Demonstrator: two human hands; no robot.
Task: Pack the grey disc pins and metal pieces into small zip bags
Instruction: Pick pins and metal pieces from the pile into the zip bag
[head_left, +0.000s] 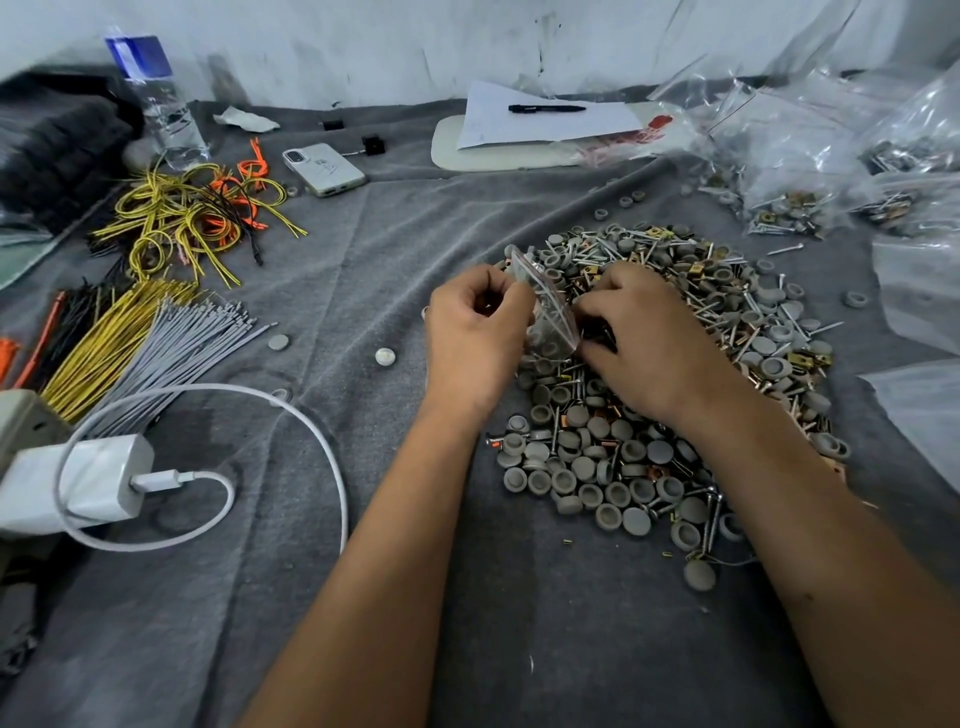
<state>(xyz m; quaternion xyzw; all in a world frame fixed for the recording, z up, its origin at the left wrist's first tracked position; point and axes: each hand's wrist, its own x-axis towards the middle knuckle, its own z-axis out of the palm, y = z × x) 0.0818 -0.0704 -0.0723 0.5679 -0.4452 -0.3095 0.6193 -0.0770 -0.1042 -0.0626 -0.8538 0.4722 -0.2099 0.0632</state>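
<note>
A big heap (675, 374) of grey disc pins, screws and brass-coloured metal pieces lies on the grey cloth (363, 260) right of centre. My left hand (475, 332) grips a small clear zip bag (545, 306) at the heap's left edge, holding it upright with some grey discs inside. My right hand (649, 343) is curled over the heap right beside the bag's mouth, its fingertips pinching small pieces that I cannot make out. Filled zip bags (789, 208) lie at the back right.
Bundles of yellow, grey, black and orange cable ties (156, 332) cover the left side. A white charger and cable (98, 478) lie front left. A phone (323, 169), a water bottle (156, 104), paper with a pen (545, 109) and empty bags (919, 291) are around.
</note>
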